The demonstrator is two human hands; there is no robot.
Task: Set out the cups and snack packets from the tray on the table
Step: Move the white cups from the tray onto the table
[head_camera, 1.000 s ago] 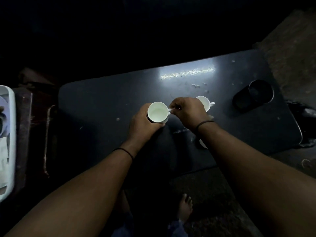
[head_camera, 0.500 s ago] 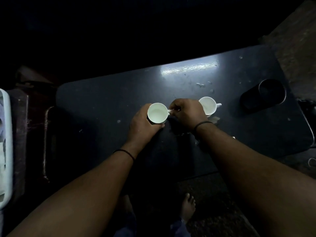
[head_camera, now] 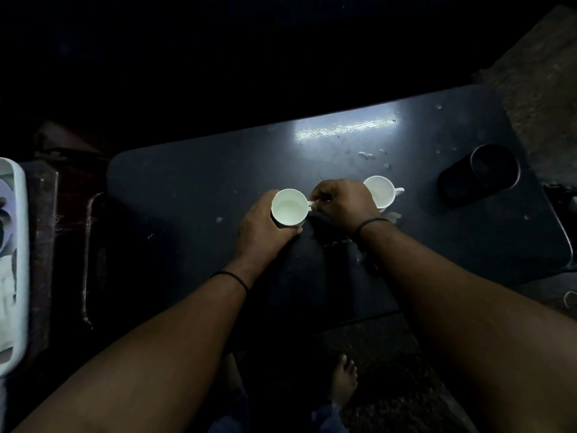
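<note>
While both hands are on the nearer white cup (head_camera: 289,210), the step in hand looks like setting it down squarely on the dark table (head_camera: 193,189). The left hand (head_camera: 260,235) is wrapped around the cup's near side, fingers clamped on its wall, and the right hand (head_camera: 342,204) is pinched shut on the small handle that sticks out from the cup toward the second cup (head_camera: 380,191). That second cup stands just beyond the right hand, its handle pointing away from the first cup, and appears already placed. The first cup seems upright, mouth open to the camera, with something pale inside; whether it is liquid or bare glaze I cannot tell in this dim light, nor whether its base is fully on the table.

To finish well, I would keep the rim level, let the base settle flat before loosening either grip, and release the handle first so the wrapping hand steadies the body. Leaving a clear gap from the second cup would avoid a knock. A dark tumbler (head_camera: 480,173) lies well off beyond the second cup. The white tray (head_camera: 12,245) sits far to the other side of the first cup, at the picture's edge, with shapes in it too cropped to name.
</note>
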